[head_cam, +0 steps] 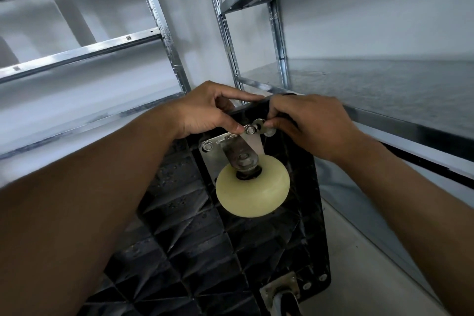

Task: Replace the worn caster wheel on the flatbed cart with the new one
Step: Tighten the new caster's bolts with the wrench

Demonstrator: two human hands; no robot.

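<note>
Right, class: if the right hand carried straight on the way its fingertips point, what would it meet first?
The right hand points left: likely the corner nut on the caster plate, then the left hand; depth unclear.

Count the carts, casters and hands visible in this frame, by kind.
Flatbed cart: 1
Casters: 2 (cream caster wheel; second caster, cut off at the bottom edge)
Hands: 2 (left hand gripping the cart's corner; right hand pinching a small fastener)
Total: 5
</note>
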